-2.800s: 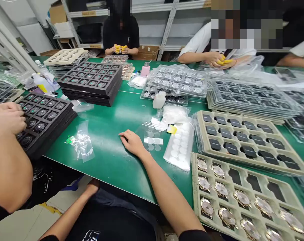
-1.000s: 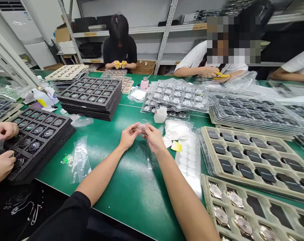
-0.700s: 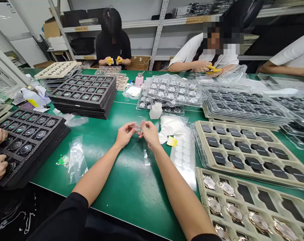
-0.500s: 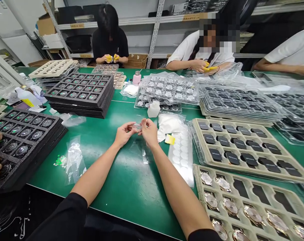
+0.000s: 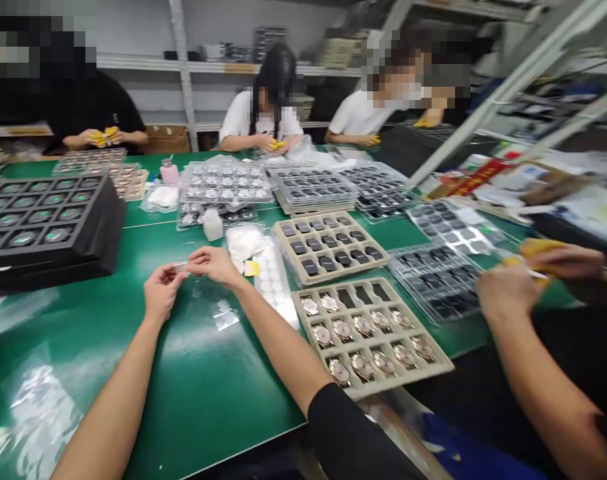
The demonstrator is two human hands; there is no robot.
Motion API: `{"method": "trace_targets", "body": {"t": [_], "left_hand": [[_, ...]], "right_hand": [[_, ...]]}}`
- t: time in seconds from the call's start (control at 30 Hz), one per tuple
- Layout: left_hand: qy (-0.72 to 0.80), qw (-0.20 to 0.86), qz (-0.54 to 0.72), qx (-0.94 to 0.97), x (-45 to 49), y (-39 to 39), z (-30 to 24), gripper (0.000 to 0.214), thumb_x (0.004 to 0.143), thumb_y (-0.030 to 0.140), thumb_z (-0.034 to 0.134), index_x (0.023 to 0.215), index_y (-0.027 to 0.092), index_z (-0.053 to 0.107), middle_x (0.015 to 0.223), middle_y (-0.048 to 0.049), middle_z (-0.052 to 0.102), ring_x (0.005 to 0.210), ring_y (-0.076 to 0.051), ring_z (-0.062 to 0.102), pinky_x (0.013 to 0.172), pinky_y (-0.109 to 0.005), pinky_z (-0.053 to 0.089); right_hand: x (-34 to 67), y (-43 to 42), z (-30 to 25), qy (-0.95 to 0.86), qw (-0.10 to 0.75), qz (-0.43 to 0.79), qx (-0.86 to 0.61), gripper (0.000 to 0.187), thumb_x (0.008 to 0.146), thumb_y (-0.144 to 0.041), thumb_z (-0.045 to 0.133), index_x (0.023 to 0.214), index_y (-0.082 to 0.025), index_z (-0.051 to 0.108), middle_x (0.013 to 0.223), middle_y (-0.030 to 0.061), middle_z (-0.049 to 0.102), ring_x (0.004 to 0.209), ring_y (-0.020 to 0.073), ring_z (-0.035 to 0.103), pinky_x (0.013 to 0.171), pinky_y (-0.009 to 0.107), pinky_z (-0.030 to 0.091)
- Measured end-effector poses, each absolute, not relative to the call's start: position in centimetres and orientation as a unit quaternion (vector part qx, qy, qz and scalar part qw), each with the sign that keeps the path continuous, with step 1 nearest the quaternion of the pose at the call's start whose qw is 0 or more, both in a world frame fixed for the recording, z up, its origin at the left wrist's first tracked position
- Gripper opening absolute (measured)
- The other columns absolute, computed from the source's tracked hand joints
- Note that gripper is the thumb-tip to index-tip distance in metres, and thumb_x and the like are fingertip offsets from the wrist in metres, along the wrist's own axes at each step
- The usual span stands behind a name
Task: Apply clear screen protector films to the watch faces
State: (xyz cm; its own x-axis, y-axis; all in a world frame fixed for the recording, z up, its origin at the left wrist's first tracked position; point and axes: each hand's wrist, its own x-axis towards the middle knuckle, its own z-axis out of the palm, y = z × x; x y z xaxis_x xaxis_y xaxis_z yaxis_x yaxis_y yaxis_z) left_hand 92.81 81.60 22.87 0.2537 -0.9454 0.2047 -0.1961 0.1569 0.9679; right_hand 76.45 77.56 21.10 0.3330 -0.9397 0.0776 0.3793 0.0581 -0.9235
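Observation:
My left hand (image 5: 162,291) and my right hand (image 5: 212,261) are raised just above the green table (image 5: 198,373), fingertips pinched toward each other. Between them they hold a small clear plastic film piece (image 5: 183,265), hard to make out. A clear sheet with round stickers (image 5: 226,315) lies under my right forearm. A strip of white round pads (image 5: 273,280) lies to the right of my hands. A beige tray with several rose-gold watch heads (image 5: 368,337) sits near the table's front edge.
A beige tray of dark parts (image 5: 328,245) stands behind the watch tray. Black foam trays (image 5: 43,223) are stacked at the left. A co-worker's hands (image 5: 528,273) work at the right. Other people sit along the far side. A small white bottle (image 5: 213,225) stands mid-table.
The view has swung sharply to the right, so a co-worker on the right now shows. My hands stay pinched together on the small clear piece, a little farther apart.

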Motion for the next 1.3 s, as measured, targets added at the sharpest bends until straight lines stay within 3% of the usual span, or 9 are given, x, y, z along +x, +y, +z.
{"method": "trace_targets", "body": {"t": [0.13, 0.23, 0.33, 0.57, 0.7, 0.9, 1.07, 1.2, 1.3], "left_hand": [[-0.535, 0.543, -0.312, 0.568, 93.4, 81.1, 22.7, 0.073, 0.043, 0.058, 0.095, 0.097, 0.014, 0.072, 0.089, -0.0031, 0.074, 0.075, -0.014, 0.065, 0.077, -0.027, 0.054], [-0.553, 0.527, -0.325, 0.557, 93.8, 80.9, 22.6, 0.07, 0.057, 0.066, 0.088, 0.102, 0.015, 0.074, 0.082, -0.0021, 0.073, 0.069, -0.013, 0.064, 0.075, -0.028, 0.054], [-0.546, 0.539, -0.337, 0.546, 93.7, 80.8, 22.6, 0.062, 0.058, 0.061, 0.09, 0.097, 0.015, 0.074, 0.078, -0.0005, 0.072, 0.064, -0.011, 0.062, 0.071, -0.026, 0.053], [-0.528, 0.563, -0.328, 0.544, 93.4, 81.1, 22.3, 0.057, 0.052, 0.059, 0.092, 0.081, 0.014, 0.072, 0.076, -0.0005, 0.07, 0.065, -0.01, 0.059, 0.067, -0.025, 0.05], [-0.532, 0.555, -0.329, 0.548, 93.8, 81.4, 21.8, 0.059, 0.054, 0.064, 0.09, 0.081, 0.014, 0.076, 0.075, -0.0037, 0.071, 0.063, -0.011, 0.057, 0.067, -0.027, 0.05], [-0.525, 0.552, -0.313, 0.567, 93.6, 82.2, 21.1, 0.066, 0.071, 0.073, 0.075, 0.102, 0.014, 0.076, 0.094, -0.0087, 0.075, 0.066, -0.011, 0.057, 0.068, -0.028, 0.05], [-0.56, 0.488, -0.322, 0.587, 93.9, 83.3, 22.6, 0.055, 0.075, 0.061, 0.079, 0.101, 0.013, 0.077, 0.09, -0.0086, 0.076, 0.075, -0.014, 0.063, 0.074, -0.028, 0.051], [-0.621, 0.382, -0.32, 0.605, 94.8, 84.8, 26.5, 0.044, 0.074, 0.046, 0.084, 0.105, 0.016, 0.079, 0.092, -0.0076, 0.078, 0.081, -0.017, 0.068, 0.079, -0.029, 0.051], [-0.676, 0.272, -0.234, 0.644, 96.2, 85.4, 30.9, 0.047, 0.077, 0.049, 0.08, 0.116, 0.021, 0.077, 0.102, -0.0046, 0.079, 0.086, -0.017, 0.069, 0.081, -0.029, 0.05]], "right_hand": [[76.6, 77.1, 20.6, 0.291, 0.659, -0.497, -0.484, 0.062, 0.052, -0.05, 0.096, 0.095, -0.015, 0.069, 0.081, 0.0002, 0.072, 0.069, 0.0114, 0.068, 0.067, 0.023, 0.058], [76.4, 77.1, 20.1, 0.287, 0.653, -0.488, -0.503, 0.063, 0.055, -0.053, 0.095, 0.1, -0.017, 0.069, 0.079, -0.0003, 0.073, 0.067, 0.0121, 0.068, 0.065, 0.023, 0.057], [76.2, 77.2, 19.9, 0.293, 0.641, -0.478, -0.524, 0.061, 0.06, -0.054, 0.093, 0.102, -0.016, 0.069, 0.08, 0.0006, 0.073, 0.067, 0.0131, 0.069, 0.065, 0.024, 0.057], [76.3, 78.5, 20.5, 0.316, 0.577, -0.493, -0.569, 0.037, 0.067, -0.035, 0.089, 0.095, -0.017, 0.073, 0.093, 0.0019, 0.074, 0.078, 0.0124, 0.068, 0.073, 0.023, 0.055], [76.6, 79.1, 20.7, 0.34, 0.558, -0.506, -0.563, 0.027, 0.077, -0.041, 0.075, 0.091, -0.018, 0.072, 0.092, 0.0037, 0.074, 0.074, 0.0148, 0.067, 0.06, 0.025, 0.055], [76.9, 79.6, 20.3, 0.378, 0.553, -0.504, -0.545, 0.045, 0.071, -0.057, 0.075, 0.092, -0.018, 0.066, 0.088, 0.0059, 0.071, 0.061, 0.0139, 0.062, 0.05, 0.026, 0.051], [77.1, 80.1, 20.0, 0.369, 0.572, -0.483, -0.551, 0.068, 0.063, -0.074, 0.077, 0.098, -0.017, 0.066, 0.088, 0.0071, 0.07, 0.062, 0.0154, 0.064, 0.049, 0.027, 0.052], [77.4, 80.6, 20.4, 0.369, 0.575, -0.483, -0.547, 0.077, 0.06, -0.08, 0.077, 0.102, -0.017, 0.063, 0.087, 0.0058, 0.067, 0.057, 0.012, 0.058, 0.045, 0.024, 0.047], [78.3, 81.5, 20.7, 0.356, 0.575, -0.494, -0.546, 0.08, 0.065, -0.077, 0.077, 0.116, -0.019, 0.06, 0.088, 0.004, 0.066, 0.055, 0.0101, 0.054, 0.044, 0.023, 0.045]]}}
